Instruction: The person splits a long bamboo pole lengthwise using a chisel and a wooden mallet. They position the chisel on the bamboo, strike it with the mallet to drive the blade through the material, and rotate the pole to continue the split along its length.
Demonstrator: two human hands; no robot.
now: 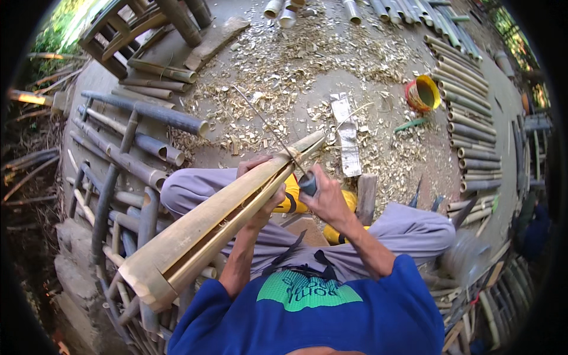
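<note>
A long split piece of bamboo [201, 228] lies across my lap, running from the lower left up to a pointed tip near the middle. My left hand [260, 192] wraps around it from beneath, about two thirds of the way up. My right hand [322, 195] grips the dark handle of a thin long blade [266, 127]. The blade crosses the bamboo near its tip and points up and to the left. I sit with knees apart in grey trousers, yellow footwear showing between them.
Bamboo poles [136, 154] are stacked at left, and more poles [467, 112] lie in a row at right. Shavings [296, 65] cover the concrete ground ahead. A yellow and red bucket [423, 93] lies on its side at upper right. A wooden block [366, 198] stands by my right knee.
</note>
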